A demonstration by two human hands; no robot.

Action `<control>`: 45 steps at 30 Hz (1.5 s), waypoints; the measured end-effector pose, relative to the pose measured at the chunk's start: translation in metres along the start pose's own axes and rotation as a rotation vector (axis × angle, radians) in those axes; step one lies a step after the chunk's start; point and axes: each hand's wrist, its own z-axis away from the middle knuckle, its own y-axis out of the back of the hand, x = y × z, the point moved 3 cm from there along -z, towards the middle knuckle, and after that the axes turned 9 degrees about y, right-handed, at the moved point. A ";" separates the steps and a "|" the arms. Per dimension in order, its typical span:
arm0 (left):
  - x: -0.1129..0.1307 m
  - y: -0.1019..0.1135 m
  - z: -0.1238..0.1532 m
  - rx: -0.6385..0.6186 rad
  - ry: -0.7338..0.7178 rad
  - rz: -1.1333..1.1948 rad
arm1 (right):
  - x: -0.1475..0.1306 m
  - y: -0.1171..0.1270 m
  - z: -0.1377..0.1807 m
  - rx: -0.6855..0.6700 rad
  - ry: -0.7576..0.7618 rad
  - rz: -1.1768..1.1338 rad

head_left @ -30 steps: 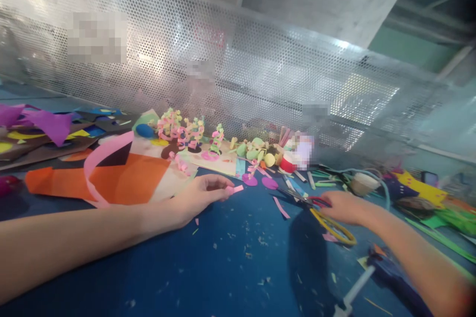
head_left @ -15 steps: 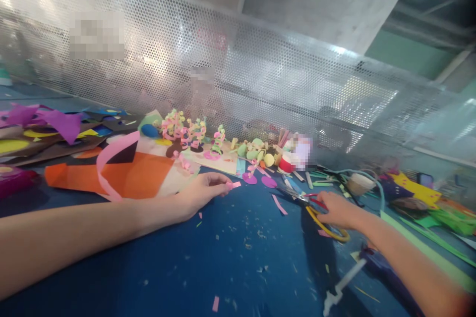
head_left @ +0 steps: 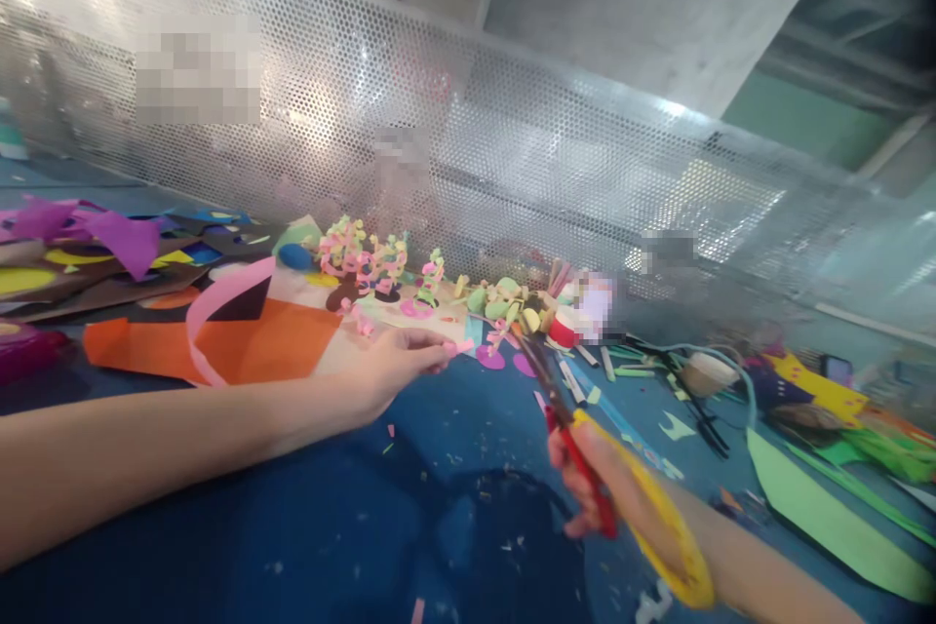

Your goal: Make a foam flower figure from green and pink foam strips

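Observation:
Stretched over the blue table, my left hand [head_left: 399, 366] pinches a small pink paper strip [head_left: 463, 347] between thumb and fingertips. My right hand [head_left: 589, 473] is closed around scissors [head_left: 553, 388] with one red and one yellow handle. Their blades point up and away, to the right of the pink strip and apart from it. Just beyond the strip lies a purple disc [head_left: 490, 358] with a curled pink piece on it. A second purple disc [head_left: 524, 366] is partly behind the blades.
Several curly paper figures [head_left: 372, 263] stand at the back by a perforated metal screen [head_left: 468, 136]. Orange paper [head_left: 285, 341] and a pink paper loop [head_left: 201, 331] lie left. Right are a tape roll [head_left: 708, 372] and green paper [head_left: 826, 517]. Scraps dot the blue table [head_left: 329, 526].
My right hand has lifted the scissors off the table and turned them so the blades point away. My left hand keeps its pinch on the pink strip, nearly in place.

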 end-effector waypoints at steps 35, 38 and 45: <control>0.043 -0.013 0.022 -0.074 -0.110 -0.029 | -0.051 -0.041 -0.003 0.102 0.322 0.387; 0.043 -0.013 0.022 -0.069 -0.101 -0.024 | -0.050 -0.042 -0.003 0.119 0.319 0.372; 0.037 -0.011 0.019 -0.067 -0.098 -0.023 | -0.032 -0.043 0.001 0.178 0.159 0.239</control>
